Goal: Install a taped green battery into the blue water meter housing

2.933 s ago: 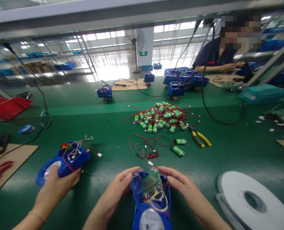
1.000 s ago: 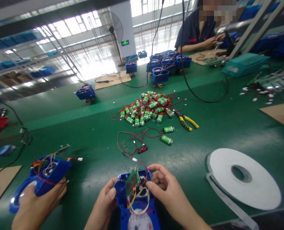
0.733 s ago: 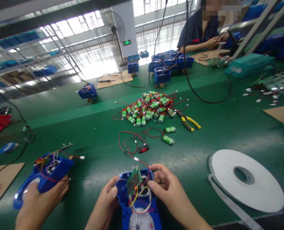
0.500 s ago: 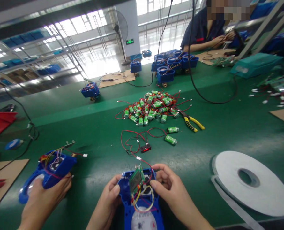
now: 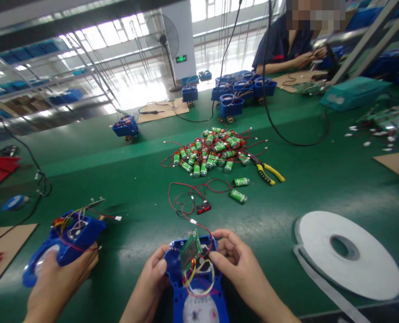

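Note:
Close in front of me, a blue plastic housing (image 5: 176, 294) is held between both hands, its upper compartment open. My left hand (image 5: 154, 273) grips its left side, thumb on the rim. My right hand (image 5: 235, 258) holds the right side, thumb and fingers at the edge beside a red wire. A green circuit board (image 5: 190, 252) with a lit red light stands tilted out of the housing, with yellow, white and red wires looping below. The red wire leads up by a white connector (image 5: 193, 221) to a small black meter (image 5: 203, 207) with glowing red digits.
Another person's hand (image 5: 56, 273) holds a similar blue housing (image 5: 81, 242) at left. Beyond lie loose green batteries (image 5: 238, 196), a battery pile (image 5: 211, 154) and yellow-handled pliers (image 5: 268, 172). A white tape roll (image 5: 370, 264) lies right. A co-worker (image 5: 283, 49) sits far right.
The view has shifted slightly, so everything sits a little further left. The meter's red digits look different. Both my hands keep their hold on the housing.

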`<state>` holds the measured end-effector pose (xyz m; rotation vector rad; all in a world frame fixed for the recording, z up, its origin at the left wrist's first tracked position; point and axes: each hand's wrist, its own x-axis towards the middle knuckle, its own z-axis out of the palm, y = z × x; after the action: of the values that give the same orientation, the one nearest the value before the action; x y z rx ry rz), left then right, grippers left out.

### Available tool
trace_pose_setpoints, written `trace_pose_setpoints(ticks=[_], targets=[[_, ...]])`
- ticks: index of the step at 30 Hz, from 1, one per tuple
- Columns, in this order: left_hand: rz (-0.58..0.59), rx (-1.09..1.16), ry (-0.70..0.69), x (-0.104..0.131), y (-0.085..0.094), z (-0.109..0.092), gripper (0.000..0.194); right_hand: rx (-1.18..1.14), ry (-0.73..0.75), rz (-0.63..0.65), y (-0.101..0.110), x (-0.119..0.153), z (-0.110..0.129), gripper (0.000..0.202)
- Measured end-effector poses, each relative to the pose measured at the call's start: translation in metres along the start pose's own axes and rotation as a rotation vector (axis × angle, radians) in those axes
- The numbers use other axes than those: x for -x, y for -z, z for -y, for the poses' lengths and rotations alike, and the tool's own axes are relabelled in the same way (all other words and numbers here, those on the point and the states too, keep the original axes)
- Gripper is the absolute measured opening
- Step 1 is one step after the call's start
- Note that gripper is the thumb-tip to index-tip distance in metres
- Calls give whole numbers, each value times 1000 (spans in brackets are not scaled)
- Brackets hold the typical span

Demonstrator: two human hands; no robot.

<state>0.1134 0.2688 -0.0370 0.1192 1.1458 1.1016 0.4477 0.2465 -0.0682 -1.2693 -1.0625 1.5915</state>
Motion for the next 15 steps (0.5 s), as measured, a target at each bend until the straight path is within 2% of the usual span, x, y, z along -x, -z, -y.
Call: trace_pose_setpoints(ticks=[2, 4, 7, 9, 11, 13, 15], targets=[[21, 20, 18, 2, -31, 21, 72, 5, -2, -2, 0, 0, 0, 38], [37, 40, 36, 1, -53, 36, 74, 10, -4, -1, 0, 1, -1, 38], [51, 74, 53, 0, -64, 42, 76, 7, 0, 2, 0, 0, -2, 38], [58, 101, 61, -1, -60, 38, 77, 5, 6, -3, 0, 0, -2, 38], [66, 132, 70, -1, -49, 28, 78, 5, 5, -3, 0, -1, -2, 38], [74, 163, 76, -2, -28, 14, 79, 3, 3, -1, 1, -1, -1, 38], [82, 194, 79, -4, 2, -3, 80, -1, 1, 1, 1, -2, -1, 38]])
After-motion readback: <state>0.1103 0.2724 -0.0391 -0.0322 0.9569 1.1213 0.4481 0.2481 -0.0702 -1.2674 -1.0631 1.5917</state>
